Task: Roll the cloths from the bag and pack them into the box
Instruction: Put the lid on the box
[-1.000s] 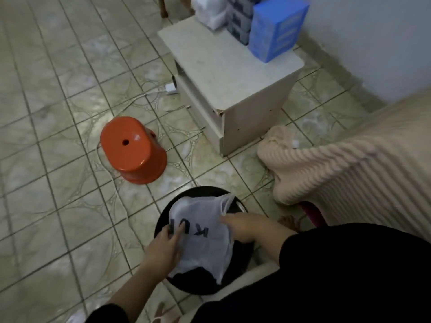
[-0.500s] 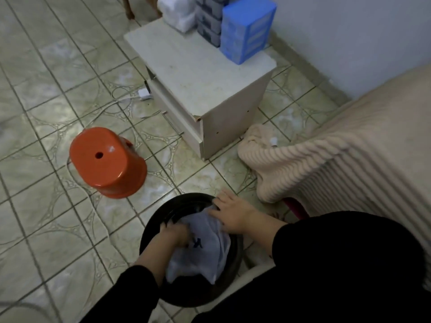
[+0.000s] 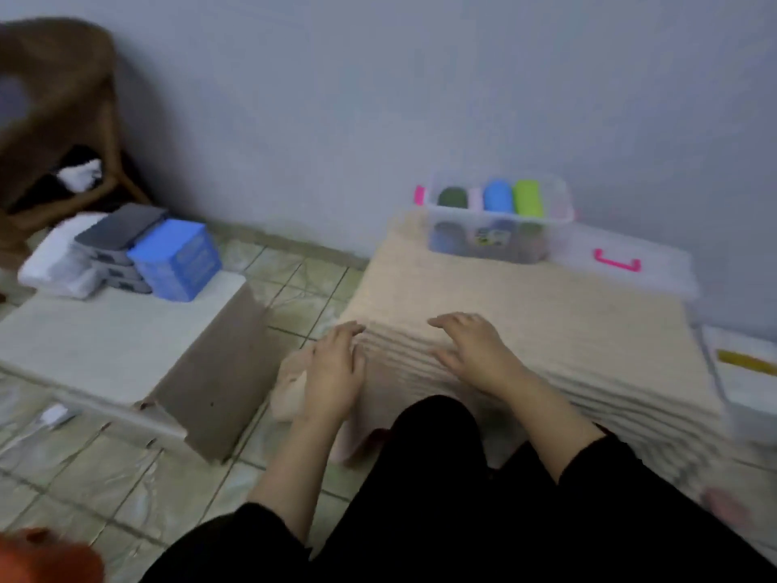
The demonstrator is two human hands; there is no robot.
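Two hands over the beige knitted cover (image 3: 525, 305) — left hand (image 3: 334, 372) and right hand (image 3: 475, 351), both empty, fingers spread. One clear box (image 3: 498, 235) holding three rolled cloths along its top row — dark green roll (image 3: 452, 197), blue roll (image 3: 498, 196), lime roll (image 3: 527, 197). One white cabinet (image 3: 109, 342), carrying one blue box (image 3: 176, 259) beside one stack of grey boxes (image 3: 115, 246).
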